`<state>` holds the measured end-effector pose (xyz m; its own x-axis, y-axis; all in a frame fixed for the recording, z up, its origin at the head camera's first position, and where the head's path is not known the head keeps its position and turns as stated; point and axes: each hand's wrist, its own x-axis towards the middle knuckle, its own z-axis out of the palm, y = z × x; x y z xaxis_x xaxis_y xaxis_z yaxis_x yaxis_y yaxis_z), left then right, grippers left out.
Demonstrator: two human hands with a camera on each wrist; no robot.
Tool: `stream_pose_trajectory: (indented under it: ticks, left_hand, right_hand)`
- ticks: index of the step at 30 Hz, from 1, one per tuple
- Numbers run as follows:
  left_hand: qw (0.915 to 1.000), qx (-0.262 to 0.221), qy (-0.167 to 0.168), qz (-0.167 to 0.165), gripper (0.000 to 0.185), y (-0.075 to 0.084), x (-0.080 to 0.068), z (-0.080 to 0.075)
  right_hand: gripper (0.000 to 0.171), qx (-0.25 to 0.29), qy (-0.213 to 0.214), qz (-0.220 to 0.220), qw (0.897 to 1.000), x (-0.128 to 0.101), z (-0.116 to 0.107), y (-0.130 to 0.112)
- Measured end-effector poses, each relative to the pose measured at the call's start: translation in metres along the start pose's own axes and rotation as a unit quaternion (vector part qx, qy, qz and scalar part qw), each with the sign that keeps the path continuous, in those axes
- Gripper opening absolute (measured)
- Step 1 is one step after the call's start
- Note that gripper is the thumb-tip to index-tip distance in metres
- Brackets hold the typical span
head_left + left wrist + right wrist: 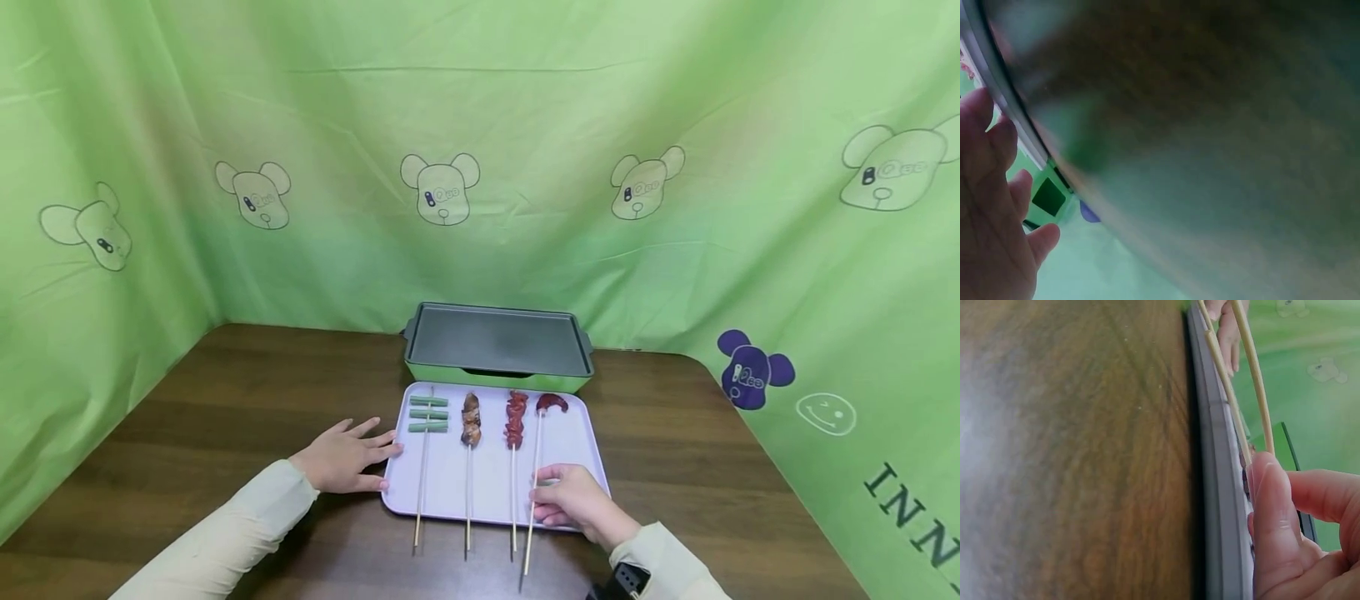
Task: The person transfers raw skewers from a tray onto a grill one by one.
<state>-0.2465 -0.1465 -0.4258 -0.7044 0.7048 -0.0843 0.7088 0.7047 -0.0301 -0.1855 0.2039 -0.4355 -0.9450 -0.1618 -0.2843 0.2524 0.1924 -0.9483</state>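
The rightmost skewer (534, 492), carrying a curled dark-red piece of meat (552, 403) at its far end, is lying lengthwise on the pale tray (585, 442), with its near end projecting past the tray's front rim over the counter (225, 400). The right hand (573, 502) is resting on the tray's near right corner, its fingers curling in and pinching the stick of that skewer between thumb and fingertips; the right wrist view is confirming a thumb (1272, 512) pressing against the thin stick (1250, 369) just above the tray rim. The left hand (347, 457) is lying flat on the counter with fingers straight and spread, the fingertips touching the tray's left edge and holding nothing. Three further skewers are lying parallel on the tray to the left: one with red meat chunks (515, 418), one with brown meat pieces (471, 418), and one with three green vegetable pieces (428, 414). A green electric griddle (498, 343) with a dark flat plate is standing just behind the tray, touching or nearly touching its far rim. A green cloth (525, 125) printed with bear figures is hanging behind and to both sides of the counter.
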Motion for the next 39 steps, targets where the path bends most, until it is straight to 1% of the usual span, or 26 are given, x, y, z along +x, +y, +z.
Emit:
stream_pose_trajectory:
  ticks: [6, 11, 18, 23, 32, 39]
  left_hand:
    - [0.9999, 0.002, -0.015, -0.005, 0.059, 0.001, 0.001, -0.002]
    - [0.9999, 0.005, -0.016, -0.003, 0.059, 0.000, 0.002, -0.002]
    - [0.9998, -0.009, -0.016, 0.004, 0.062, -0.001, 0.001, -0.003]
    - [0.9998, -0.012, -0.018, 0.003, 0.062, 0.000, 0.001, -0.003]
    - [0.9987, 0.007, -0.044, -0.023, 0.061, 0.002, 0.001, -0.004]
    - [0.9992, -0.013, -0.035, -0.016, 0.060, 0.003, 0.003, -0.006]
  right_hand:
    - [0.036, -0.011, 0.009, -0.007, 1.000, -0.003, 0.000, -0.003]
    - [0.037, -0.019, 0.028, -0.010, 0.999, -0.008, 0.002, -0.007]
    - [0.036, -0.030, 0.044, -0.021, 0.998, -0.019, 0.005, -0.014]
    - [0.036, -0.048, 0.047, -0.035, 0.997, -0.022, 0.006, -0.017]
    - [0.034, -0.092, 0.039, -0.070, 0.992, -0.023, 0.002, -0.023]
    - [0.036, -0.102, 0.048, -0.085, 0.990, -0.020, -0.002, -0.027]
